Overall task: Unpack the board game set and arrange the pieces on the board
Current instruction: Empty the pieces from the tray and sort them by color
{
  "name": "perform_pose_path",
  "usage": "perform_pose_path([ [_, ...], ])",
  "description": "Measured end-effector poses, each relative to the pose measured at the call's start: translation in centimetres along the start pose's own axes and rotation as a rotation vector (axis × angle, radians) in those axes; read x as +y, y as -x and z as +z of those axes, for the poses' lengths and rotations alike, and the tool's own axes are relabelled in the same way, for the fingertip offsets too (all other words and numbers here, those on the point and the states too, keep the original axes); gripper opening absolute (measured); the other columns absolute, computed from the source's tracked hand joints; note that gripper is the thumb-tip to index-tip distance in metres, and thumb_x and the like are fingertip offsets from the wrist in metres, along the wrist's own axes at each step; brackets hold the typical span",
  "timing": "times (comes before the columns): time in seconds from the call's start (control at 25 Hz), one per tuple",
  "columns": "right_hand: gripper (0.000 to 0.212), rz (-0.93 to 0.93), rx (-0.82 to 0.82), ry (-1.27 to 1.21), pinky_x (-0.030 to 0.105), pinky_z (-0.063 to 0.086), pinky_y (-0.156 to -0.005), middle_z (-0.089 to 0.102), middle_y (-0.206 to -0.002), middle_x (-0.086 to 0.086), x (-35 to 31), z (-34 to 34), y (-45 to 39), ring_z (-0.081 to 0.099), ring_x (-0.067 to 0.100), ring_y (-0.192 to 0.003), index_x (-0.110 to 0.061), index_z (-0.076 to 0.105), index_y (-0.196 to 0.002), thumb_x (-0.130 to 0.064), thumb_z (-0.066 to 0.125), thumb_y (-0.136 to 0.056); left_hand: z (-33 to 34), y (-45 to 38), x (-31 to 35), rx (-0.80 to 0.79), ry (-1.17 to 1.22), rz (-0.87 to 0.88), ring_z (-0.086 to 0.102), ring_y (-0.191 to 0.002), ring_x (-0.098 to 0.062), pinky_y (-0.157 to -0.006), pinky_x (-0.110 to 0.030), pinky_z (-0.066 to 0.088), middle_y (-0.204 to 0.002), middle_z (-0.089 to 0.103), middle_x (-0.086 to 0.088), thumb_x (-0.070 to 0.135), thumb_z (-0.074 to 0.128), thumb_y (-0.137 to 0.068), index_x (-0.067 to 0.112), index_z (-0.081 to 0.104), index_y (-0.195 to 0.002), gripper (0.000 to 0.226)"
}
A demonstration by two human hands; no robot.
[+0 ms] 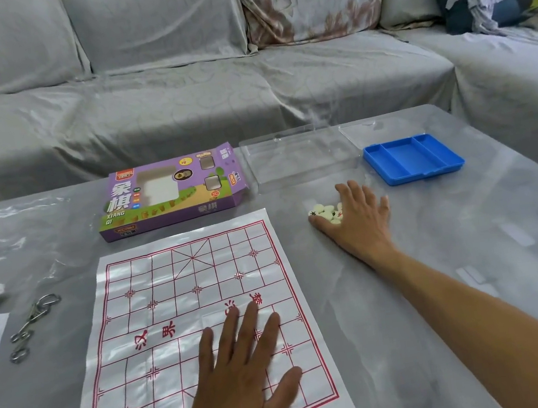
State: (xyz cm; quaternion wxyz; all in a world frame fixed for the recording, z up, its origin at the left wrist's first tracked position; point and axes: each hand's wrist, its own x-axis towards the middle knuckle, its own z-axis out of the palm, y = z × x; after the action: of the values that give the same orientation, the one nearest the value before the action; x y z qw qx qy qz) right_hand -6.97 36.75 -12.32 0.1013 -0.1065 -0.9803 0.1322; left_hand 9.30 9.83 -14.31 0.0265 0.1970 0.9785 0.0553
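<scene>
Unpacking looks finished: box (169, 192), clear lid (295, 158) and blue tray (413, 157) lie emptied along the counter's (473, 244) far edge, from 11 to 1 o'clock of the board (160, 323). That board, a thin printed sheet, lies spread at the centre with no pieces on it. Left hand (243, 373) presses flat on its near half, fingers straight and spread, pinning it. Right hand (355, 223) rests flat at 2 o'clock of the board, fingers spread over a small heap of pale pieces (322, 212) beside the tray. Gathering seems the step in hand; next, each piece needs pinching up singly and setting on a line crossing, while the sheet stays pinned against sliding.
</scene>
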Motion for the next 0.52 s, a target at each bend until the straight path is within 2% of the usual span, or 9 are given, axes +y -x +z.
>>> perform_pose_path([
  [0.08,0.073,-0.089,0.063,-0.013,0.050,0.009,-0.116,0.029,-0.149,-0.003,1.5,-1.4,1.5,0.021,0.024,-0.143,-0.027,0.034,-0.138,-0.072,0.046,-0.082,-0.5,0.1,0.2,-0.023,0.020,-0.011,0.026,-0.144,-0.027,-0.106,-0.048,0.021,-0.155,0.032,0.001,0.075,0.028,-0.088,0.037,0.040,-0.144,0.069],
  [0.16,0.060,-0.104,0.091,-0.103,0.044,0.025,-0.112,0.037,-0.145,-0.003,3.6,-3.2,4.1,0.033,0.021,-0.136,-0.027,0.039,-0.136,-0.057,0.056,-0.086,-1.1,0.4,0.5,-0.027,0.040,-0.037,0.020,-0.146,-0.025,-0.110,-0.048,0.015,-0.158,0.022,0.004,0.077,0.022,-0.088,0.041,0.033,-0.146,0.069],
  [0.28,0.044,0.017,0.028,-0.225,0.036,0.044,-0.096,0.052,-0.128,-0.005,5.5,-5.1,7.7,0.052,0.016,-0.110,-0.027,0.047,-0.127,-0.039,0.061,-0.088,-1.4,0.9,0.6,0.011,0.068,-0.055,-0.022,-0.145,-0.013,-0.117,-0.049,-0.009,-0.158,-0.019,0.014,0.081,-0.004,-0.081,0.049,-0.001,-0.149,0.075],
  [0.32,0.041,0.045,-0.014,-0.224,0.035,0.047,-0.093,0.054,-0.123,-0.006,5.6,-5.3,8.1,0.054,0.014,-0.105,-0.028,0.048,-0.125,-0.037,0.062,-0.087,-1.4,1.0,0.6,0.003,0.071,-0.056,-0.029,-0.142,-0.011,-0.117,-0.050,-0.012,-0.156,-0.024,0.015,0.080,-0.007,-0.080,0.049,-0.008,-0.149,0.075],
  [0.44,0.042,0.063,-0.126,-0.171,0.033,0.047,-0.087,0.057,-0.118,-0.006,4.9,-5.2,7.3,0.055,0.015,-0.102,-0.029,0.050,-0.126,-0.036,0.061,-0.086,-1.9,1.1,0.8,-0.029,0.056,-0.058,-0.032,-0.141,-0.011,-0.117,-0.050,-0.012,-0.156,-0.025,0.015,0.080,-0.009,-0.079,0.048,-0.008,-0.149,0.077],
  [0.52,0.041,0.069,-0.129,-0.178,0.033,0.045,-0.084,0.056,-0.117,-0.001,4.3,-4.9,6.4,0.054,0.020,-0.103,-0.027,0.053,-0.128,-0.030,0.057,-0.087,-1.9,1.2,0.8,-0.061,0.045,-0.057,-0.034,-0.140,-0.011,-0.116,-0.050,-0.013,-0.155,-0.028,0.016,0.080,-0.014,-0.076,0.048,-0.012,-0.148,0.079],
])
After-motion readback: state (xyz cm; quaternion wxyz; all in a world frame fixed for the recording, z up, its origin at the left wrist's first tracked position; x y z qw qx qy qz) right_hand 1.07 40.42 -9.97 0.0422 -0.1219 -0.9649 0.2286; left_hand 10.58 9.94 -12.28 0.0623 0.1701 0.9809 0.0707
